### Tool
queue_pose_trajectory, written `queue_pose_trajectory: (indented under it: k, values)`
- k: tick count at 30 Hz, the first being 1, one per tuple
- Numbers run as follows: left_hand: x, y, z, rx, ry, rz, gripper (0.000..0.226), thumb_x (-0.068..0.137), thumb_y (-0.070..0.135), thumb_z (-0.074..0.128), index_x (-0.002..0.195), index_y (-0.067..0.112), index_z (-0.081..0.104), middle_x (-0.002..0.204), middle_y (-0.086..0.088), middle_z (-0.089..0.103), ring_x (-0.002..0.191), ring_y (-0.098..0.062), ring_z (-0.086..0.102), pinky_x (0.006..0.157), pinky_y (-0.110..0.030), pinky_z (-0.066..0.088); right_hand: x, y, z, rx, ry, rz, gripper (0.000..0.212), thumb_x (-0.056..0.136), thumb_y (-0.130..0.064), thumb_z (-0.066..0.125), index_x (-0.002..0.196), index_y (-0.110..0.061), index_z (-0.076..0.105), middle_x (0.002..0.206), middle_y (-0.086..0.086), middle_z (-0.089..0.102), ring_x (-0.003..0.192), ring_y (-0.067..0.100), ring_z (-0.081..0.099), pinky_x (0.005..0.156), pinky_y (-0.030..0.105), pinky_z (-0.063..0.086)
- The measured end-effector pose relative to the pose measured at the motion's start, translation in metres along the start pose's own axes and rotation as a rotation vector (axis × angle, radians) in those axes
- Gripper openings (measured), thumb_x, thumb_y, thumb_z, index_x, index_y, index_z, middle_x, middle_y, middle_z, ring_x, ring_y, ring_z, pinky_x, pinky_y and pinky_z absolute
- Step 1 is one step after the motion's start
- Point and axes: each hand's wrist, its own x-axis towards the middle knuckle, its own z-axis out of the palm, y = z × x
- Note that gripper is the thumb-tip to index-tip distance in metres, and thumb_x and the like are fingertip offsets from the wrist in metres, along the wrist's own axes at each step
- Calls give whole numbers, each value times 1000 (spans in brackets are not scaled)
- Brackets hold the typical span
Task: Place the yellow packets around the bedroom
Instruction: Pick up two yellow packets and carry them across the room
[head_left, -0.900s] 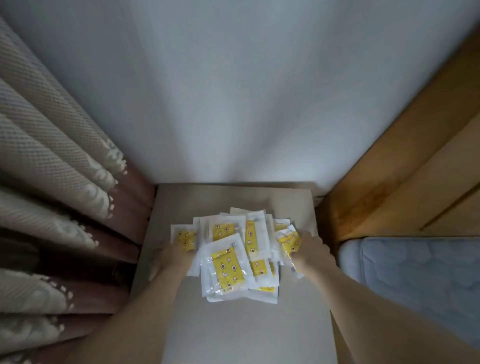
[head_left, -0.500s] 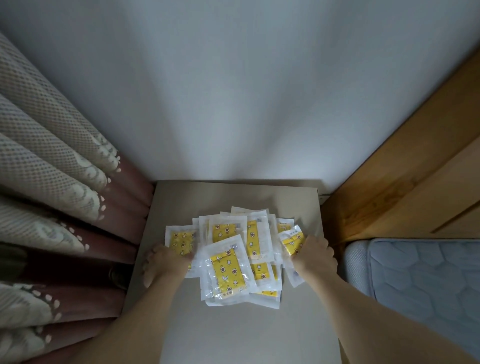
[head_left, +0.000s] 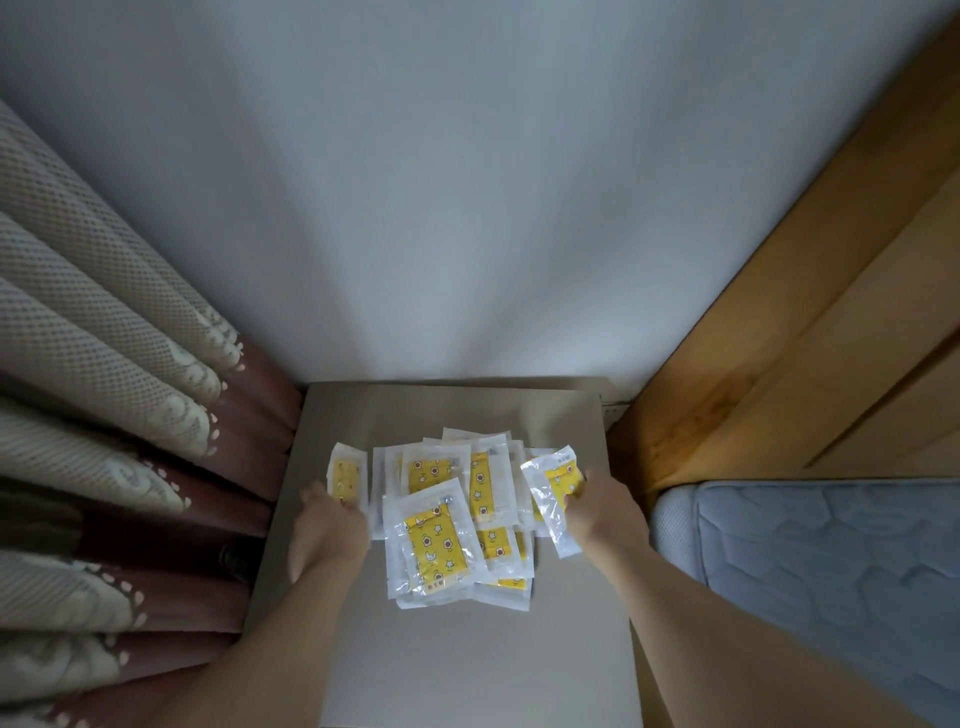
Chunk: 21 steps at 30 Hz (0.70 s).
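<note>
Beige-and-maroon curtain (head_left: 119, 457) hangs at the far left. Beside it, on the grey nightstand (head_left: 467, 649), the left hand (head_left: 324, 530) pinches a single packet (head_left: 347, 480) at the left edge of the heap of yellow packets (head_left: 452, 514) (loosely overlapped). The right hand (head_left: 605, 512) grips another packet (head_left: 550, 493), lifted and tilted. A blue mattress (head_left: 831, 582) lies rightmost.

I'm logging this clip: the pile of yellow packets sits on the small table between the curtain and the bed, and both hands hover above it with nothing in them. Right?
Not quite. In the head view the pile of yellow packets does sit on the small table between the curtain and the bed, but each hand grips a packet: the left hand the leftmost one, the right hand one at the right edge.
</note>
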Motion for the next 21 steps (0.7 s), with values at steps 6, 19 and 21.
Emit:
queue_pose_trajectory:
  k: [6,19,21]
  values:
    - [-82,57,-67,-152,-28,167,20,97,22,49,110,8,42,95,-10,58,80,-30,56,69,-37,43,-60,-1,-85,241,-36,-62,10,93,-18,47,83,-20,47,87,1,59,77,21,57,65,31,45]
    - [-317,155,-142,-575,-294,567,16,93,23,59,96,10,51,81,-1,59,67,-18,55,55,-28,41,-253,87,-272,734,131,-26,7,94,-15,56,97,-17,61,103,5,68,89,18,64,74,33,54]
    - [-336,172,-145,-556,-347,674,14,96,23,58,104,12,53,93,0,62,77,-12,59,56,-23,43,-270,101,-290,875,208,48,14,96,-11,51,108,-11,58,103,3,65,85,13,62,64,25,49]
